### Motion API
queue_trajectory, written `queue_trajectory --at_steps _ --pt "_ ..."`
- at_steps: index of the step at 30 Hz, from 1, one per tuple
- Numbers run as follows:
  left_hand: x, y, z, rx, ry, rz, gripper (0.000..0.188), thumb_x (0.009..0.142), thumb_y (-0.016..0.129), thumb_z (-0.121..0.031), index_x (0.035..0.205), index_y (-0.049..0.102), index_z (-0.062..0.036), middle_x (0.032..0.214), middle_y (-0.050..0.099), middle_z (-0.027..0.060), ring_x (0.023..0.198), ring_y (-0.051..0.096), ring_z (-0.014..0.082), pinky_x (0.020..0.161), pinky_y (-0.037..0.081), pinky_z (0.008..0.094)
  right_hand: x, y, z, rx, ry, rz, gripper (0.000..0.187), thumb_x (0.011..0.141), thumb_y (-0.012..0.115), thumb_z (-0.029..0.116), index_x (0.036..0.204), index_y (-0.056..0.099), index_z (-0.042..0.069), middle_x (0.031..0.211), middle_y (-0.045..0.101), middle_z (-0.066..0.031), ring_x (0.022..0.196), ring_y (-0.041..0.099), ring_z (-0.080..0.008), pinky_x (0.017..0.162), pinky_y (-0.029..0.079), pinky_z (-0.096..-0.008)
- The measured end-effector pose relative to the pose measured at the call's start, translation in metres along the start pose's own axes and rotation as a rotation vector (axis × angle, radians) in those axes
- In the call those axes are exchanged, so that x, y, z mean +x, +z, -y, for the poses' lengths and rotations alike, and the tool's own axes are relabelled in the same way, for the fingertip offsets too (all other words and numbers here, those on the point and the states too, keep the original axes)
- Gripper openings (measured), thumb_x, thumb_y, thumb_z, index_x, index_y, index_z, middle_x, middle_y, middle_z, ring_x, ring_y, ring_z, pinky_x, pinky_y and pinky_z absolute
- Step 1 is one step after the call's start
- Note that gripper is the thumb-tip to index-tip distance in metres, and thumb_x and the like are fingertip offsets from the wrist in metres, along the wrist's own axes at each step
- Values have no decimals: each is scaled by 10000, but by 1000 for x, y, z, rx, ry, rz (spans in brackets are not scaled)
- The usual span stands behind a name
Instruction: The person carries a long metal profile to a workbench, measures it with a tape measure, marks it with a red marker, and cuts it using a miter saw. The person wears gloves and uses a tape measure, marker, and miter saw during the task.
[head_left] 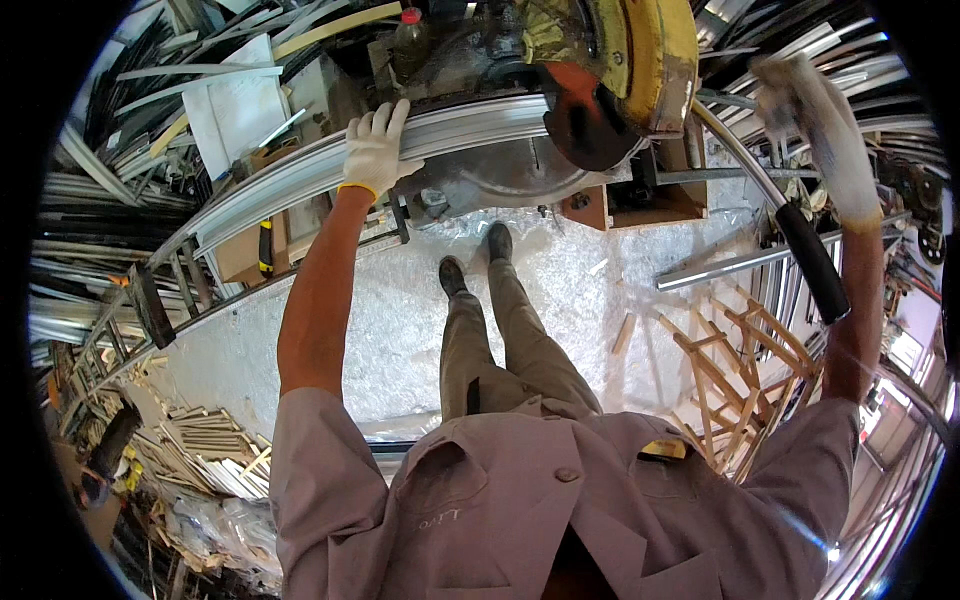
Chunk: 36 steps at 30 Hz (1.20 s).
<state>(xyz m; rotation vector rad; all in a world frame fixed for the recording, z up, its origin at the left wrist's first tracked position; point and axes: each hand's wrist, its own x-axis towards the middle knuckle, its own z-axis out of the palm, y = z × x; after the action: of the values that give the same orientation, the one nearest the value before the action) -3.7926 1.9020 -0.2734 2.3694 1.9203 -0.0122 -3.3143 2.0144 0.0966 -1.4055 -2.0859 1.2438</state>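
The gloved left hand (377,150) presses flat, fingers spread, on the aluminium profile (300,172) left of the saw blade (590,120). The right hand (815,130) is blurred at far right, above the black lever grip (812,262); its grasp cannot be told.

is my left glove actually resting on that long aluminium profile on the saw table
Touching. In the head view the left hand in a white glove lies flat across the long aluminium profile, fingers spread over its top edge, with no gap showing, beside the chop saw.

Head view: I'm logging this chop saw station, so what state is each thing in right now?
Left hand: gloved, pressing flat on the aluminium profile.
Right hand: gloved, raised and blurred, off the saw handle.
Aluminium profile: lying across the saw table, under the blade guard.
Saw head: raised above the profile; whether the blade spins cannot be told.
Floor: covered in metal shavings.
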Motion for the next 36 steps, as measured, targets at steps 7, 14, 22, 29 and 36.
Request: queue_trajectory --at_steps 7,14,22,29,36 --pt "3 0 -1 -4 9 -5 1124 796 810 -603 1651 238 -151 1544 449 156 1358 493 396 1163 340 542 -88 43 101 -102 414 141 816 965 642 553 1459 506 -83 907 708 -113 708 694 -119 579 577 -245" --pt "8 3 -3 27 35 7 1095 827 761 -639 1653 235 -149 1571 427 165 1361 502 390 1143 372 541 -96 37 86 233 491 96 653 1043 538 243 1527 335 -145 823 699 -159 394 593 -125 311 463 -212" --pt "12 3 -9 63 27 70 1101 882 687 -684 1681 153 -147 1600 387 188 1393 453 439 1153 354 561 -121 42 55 901 427 98 526 1126 419 180 1586 305 -50 983 580 -171 477 455 -37 346 499 -144" --pt "-4 -3 5 36 8 19 1116 847 768 -605 1667 179 -130 1582 394 222 1386 456 446 1155 354 549 -103 57 57 1080 521 200 488 1129 432 408 1077 527 -68 723 616 -22 445 606 -132 401 500 -145" --pt "8 1 -6 -1 72 -41 1118 804 819 -573 1642 233 -120 1557 417 238 1348 481 468 1143 382 565 -126 60 48 304 156 306 338 936 760 214 1198 659 25 1158 698 -152 991 710 -236 843 600 -405"
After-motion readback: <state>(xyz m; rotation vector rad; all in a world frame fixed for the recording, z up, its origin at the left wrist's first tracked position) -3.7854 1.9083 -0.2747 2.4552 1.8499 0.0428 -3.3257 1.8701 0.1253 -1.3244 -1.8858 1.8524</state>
